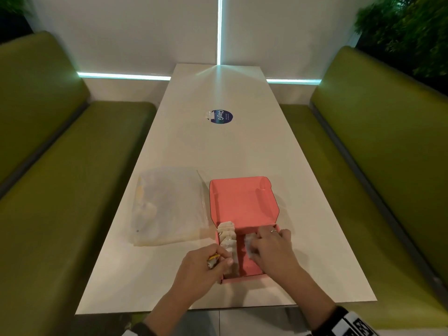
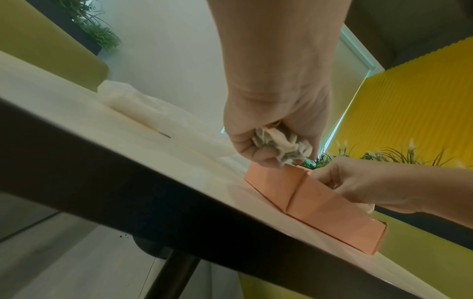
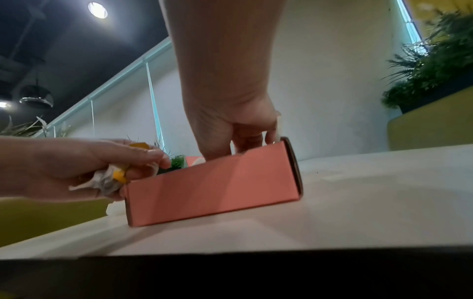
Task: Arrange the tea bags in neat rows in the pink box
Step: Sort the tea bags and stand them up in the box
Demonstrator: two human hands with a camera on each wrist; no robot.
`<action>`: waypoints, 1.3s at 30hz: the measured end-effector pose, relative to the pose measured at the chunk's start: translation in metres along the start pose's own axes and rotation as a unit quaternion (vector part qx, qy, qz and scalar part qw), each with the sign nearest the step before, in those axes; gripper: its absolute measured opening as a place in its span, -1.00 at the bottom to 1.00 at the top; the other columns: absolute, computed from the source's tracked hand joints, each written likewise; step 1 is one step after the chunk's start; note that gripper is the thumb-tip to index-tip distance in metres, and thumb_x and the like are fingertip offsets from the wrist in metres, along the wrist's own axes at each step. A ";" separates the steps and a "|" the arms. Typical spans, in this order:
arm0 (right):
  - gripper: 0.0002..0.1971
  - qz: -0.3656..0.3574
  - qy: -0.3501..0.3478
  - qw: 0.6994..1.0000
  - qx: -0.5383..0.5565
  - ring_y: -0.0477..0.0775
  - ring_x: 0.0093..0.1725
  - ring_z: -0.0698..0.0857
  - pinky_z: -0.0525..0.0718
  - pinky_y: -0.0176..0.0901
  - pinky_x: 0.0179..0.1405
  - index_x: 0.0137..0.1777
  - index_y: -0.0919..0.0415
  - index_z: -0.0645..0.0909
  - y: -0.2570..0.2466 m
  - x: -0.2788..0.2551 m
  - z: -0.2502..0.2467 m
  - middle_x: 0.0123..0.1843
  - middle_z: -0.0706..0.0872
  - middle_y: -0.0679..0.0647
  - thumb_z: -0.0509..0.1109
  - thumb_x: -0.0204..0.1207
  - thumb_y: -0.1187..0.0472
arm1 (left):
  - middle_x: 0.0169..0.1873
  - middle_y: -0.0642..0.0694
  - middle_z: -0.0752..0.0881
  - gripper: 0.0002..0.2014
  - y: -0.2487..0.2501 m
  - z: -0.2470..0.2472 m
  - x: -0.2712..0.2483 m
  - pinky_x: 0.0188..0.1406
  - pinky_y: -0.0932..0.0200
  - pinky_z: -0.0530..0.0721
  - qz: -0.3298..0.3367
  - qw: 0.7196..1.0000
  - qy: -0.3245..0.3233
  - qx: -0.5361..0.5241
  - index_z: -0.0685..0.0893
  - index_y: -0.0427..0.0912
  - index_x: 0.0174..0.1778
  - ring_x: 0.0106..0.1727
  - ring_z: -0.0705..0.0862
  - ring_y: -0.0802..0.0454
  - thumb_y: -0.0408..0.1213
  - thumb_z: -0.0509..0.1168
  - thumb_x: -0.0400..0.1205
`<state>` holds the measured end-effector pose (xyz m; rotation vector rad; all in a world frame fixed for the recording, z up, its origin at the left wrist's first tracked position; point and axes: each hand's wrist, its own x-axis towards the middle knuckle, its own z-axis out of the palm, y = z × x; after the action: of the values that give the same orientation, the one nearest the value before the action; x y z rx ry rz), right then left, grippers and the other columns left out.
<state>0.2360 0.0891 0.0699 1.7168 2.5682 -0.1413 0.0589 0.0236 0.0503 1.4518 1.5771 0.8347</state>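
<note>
The open pink box (image 1: pixel 252 267) sits near the table's front edge with its lid (image 1: pixel 242 200) folded back. A row of white tea bags (image 1: pixel 227 241) lines its left side. My right hand (image 1: pixel 257 241) reaches into the right half, fingers curled down over a few tea bags (image 1: pixel 249 243); the box wall (image 3: pixel 212 182) hides the fingertips in the right wrist view. My left hand (image 1: pixel 219 259) hovers at the box's front left corner and grips a crumpled bunch of tea bags (image 2: pixel 279 145) with yellow tags (image 3: pixel 119 175).
A clear plastic bag (image 1: pixel 167 207) lies on the white table (image 1: pixel 218 154) just left of the box. A round blue sticker (image 1: pixel 221 116) is farther back. Green benches (image 1: pixel 60 190) flank both long sides of the table.
</note>
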 end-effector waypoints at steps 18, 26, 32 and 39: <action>-0.94 0.044 -0.003 0.807 0.589 -0.11 -0.35 0.72 0.58 -0.41 -0.36 -0.03 0.17 0.60 0.005 -0.014 -0.058 -0.22 0.74 0.08 0.29 0.61 0.27 | -0.53 0.11 0.57 -0.72 0.027 -0.004 0.014 -0.38 -0.13 0.63 0.091 0.995 0.041 -0.016 0.62 0.15 -0.27 -0.51 0.53 0.17 0.26 0.23 0.50; -0.89 0.080 0.013 0.803 0.591 0.12 -0.40 0.74 0.72 -0.14 -0.39 -0.09 0.17 0.51 -0.002 -0.012 -0.052 -0.29 0.74 0.21 0.34 0.55 0.39 | -0.50 0.08 0.56 -0.86 0.035 -0.004 0.011 -0.53 0.18 0.64 0.049 0.994 0.011 -0.093 0.70 -0.05 -0.22 -0.50 0.52 0.17 -0.09 0.33 0.57; -0.85 0.075 -0.023 0.794 0.603 0.18 -0.36 0.80 0.72 -0.20 -0.43 -0.16 0.21 0.39 -0.007 -0.012 -0.052 -0.26 0.75 0.25 0.28 0.59 0.39 | -0.43 0.12 0.60 -0.94 0.042 -0.006 0.013 -0.56 0.33 0.58 0.031 0.991 0.016 -0.130 0.69 -0.01 -0.05 -0.52 0.54 0.27 -0.22 0.34 0.59; -0.79 0.058 -0.015 0.860 0.506 -0.06 -0.21 0.62 0.57 -0.29 -0.23 -0.15 0.08 0.47 -0.008 -0.012 -0.046 -0.20 0.64 -0.06 0.48 0.45 0.10 | -0.38 0.28 0.71 -0.92 0.034 -0.006 0.017 -0.38 0.28 0.66 0.087 0.994 0.052 -0.033 0.70 0.09 -0.21 -0.42 0.62 0.32 -0.14 0.35 0.60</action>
<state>0.2340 0.0801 0.1172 2.0142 2.4703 -1.7501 0.0682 0.0452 0.0807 1.5364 1.4985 1.0695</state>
